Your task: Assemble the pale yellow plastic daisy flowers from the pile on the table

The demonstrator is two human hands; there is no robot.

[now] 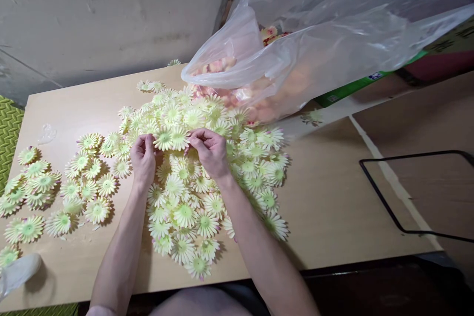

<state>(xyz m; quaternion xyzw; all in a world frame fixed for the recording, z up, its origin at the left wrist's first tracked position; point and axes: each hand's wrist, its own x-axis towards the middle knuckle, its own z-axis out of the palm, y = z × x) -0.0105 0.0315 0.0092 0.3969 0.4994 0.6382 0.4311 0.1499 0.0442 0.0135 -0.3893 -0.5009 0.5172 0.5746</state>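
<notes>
Above pale tabletop [333,197] and flower pile [185,216], pinches between left hand [143,158] and right hand [210,150] two artificial daisy heads [171,138] by petal edges, likely light, soft, best held centrally.

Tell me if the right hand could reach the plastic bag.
Likely yes: the plastic bag lies beyond the right hand, with only loose flowers between, though that hand seems to pinch a flower.

Above the counter [333,197], my forearms [124,237] reach forward; my left hand [143,162] and right hand [213,152] pinch, fingers [202,133] bent.
</notes>
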